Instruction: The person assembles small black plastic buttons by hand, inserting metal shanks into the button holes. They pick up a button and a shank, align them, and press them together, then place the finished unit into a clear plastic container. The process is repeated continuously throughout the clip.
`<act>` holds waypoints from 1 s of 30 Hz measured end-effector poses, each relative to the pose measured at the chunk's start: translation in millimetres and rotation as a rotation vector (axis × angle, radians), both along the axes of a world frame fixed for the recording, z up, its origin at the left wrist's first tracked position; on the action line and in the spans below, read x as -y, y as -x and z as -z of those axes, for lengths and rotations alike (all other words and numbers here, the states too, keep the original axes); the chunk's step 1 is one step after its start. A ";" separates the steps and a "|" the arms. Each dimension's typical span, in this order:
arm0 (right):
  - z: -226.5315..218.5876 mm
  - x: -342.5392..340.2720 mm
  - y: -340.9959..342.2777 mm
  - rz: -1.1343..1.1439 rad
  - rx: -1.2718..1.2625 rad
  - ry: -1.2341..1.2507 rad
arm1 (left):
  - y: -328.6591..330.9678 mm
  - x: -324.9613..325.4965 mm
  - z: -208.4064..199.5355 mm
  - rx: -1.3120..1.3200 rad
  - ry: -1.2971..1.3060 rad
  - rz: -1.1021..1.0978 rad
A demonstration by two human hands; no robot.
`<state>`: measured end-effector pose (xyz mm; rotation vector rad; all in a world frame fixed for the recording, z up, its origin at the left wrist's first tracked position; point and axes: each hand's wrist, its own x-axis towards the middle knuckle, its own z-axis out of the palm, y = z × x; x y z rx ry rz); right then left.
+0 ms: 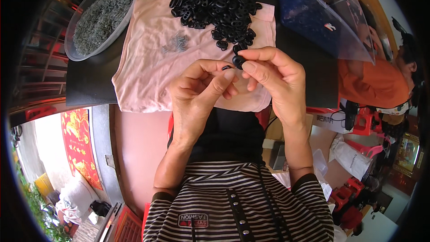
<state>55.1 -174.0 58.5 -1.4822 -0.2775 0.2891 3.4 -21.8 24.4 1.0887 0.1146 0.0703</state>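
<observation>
Between the thumb and fingers of my left hand (193, 90) is a small black plastic piece (226, 67), mostly covered by the fingertips. My right hand (283, 77) pinches a rounded black cord lock piece (238, 61) between thumb and index finger. The two pieces are close together but apart, above the near part of a pale pink cloth (145, 78). Just beyond the fingers spreads a big heap of black cord lock parts (219, 4), several showing two holes. Left of that heap, a small cluster of metal springs (178, 42) lies on the cloth.
A clear plastic tub (107, 45) full of small grey springs stands at the table's far left. Clear plastic bags (313, 22), with dark blue beneath, cover the far right of the black table (87, 83). Beyond the right edge is a person in orange (376, 83).
</observation>
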 end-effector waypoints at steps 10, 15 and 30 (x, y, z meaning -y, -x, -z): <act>6.2 3.1 0.3 -0.016 0.076 0.026 | -0.3 6.9 0.2 0.057 0.070 -0.001; 3.4 5.2 0.0 -0.009 0.123 0.033 | -0.2 9.2 0.2 0.023 0.109 -0.004; 6.2 2.5 7.3 0.020 0.166 -0.050 | 1.4 14.5 -1.7 0.035 0.150 -0.041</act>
